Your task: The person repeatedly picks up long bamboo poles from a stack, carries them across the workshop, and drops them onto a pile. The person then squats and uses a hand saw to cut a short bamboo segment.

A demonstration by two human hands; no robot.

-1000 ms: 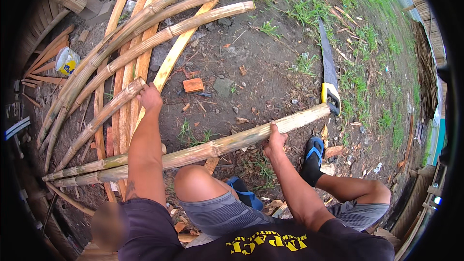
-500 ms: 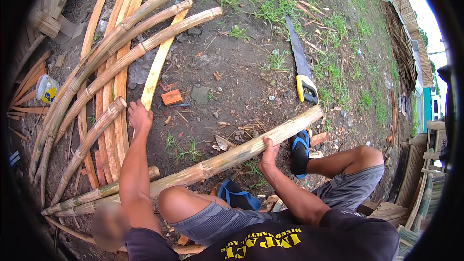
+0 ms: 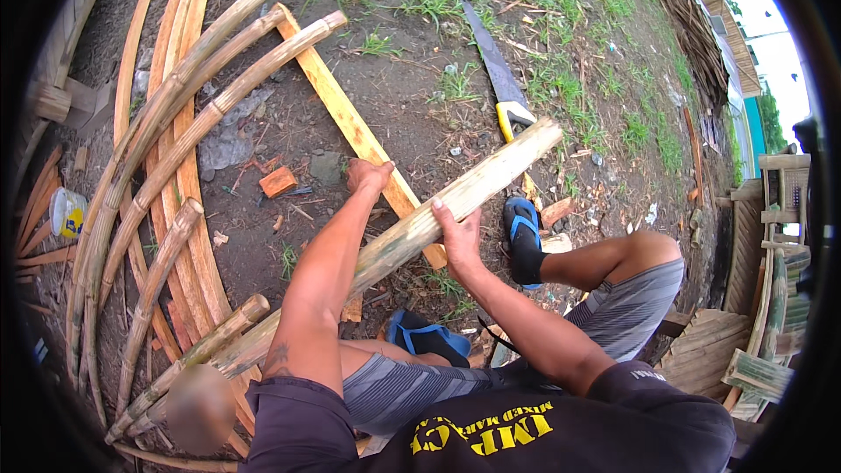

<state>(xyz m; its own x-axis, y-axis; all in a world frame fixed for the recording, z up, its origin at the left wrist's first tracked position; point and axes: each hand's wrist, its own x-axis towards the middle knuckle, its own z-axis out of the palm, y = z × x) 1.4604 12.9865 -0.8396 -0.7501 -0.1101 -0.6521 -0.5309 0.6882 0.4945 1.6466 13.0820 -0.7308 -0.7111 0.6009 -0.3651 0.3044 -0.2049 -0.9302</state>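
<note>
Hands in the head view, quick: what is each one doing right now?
Left hand: closed on the flat yellow wooden slat lying on the ground.
Right hand: gripping the thick bamboo pole across the lap.

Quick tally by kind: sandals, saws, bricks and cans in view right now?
Sandals: 2, one on a foot, one lying loose
Saw: 1
Brick piece: 1
Can: 1
Total: 5

handsaw [image 3: 498,79] on dirt, orange brick piece [image 3: 279,181], white tin [image 3: 67,213] at left
</note>
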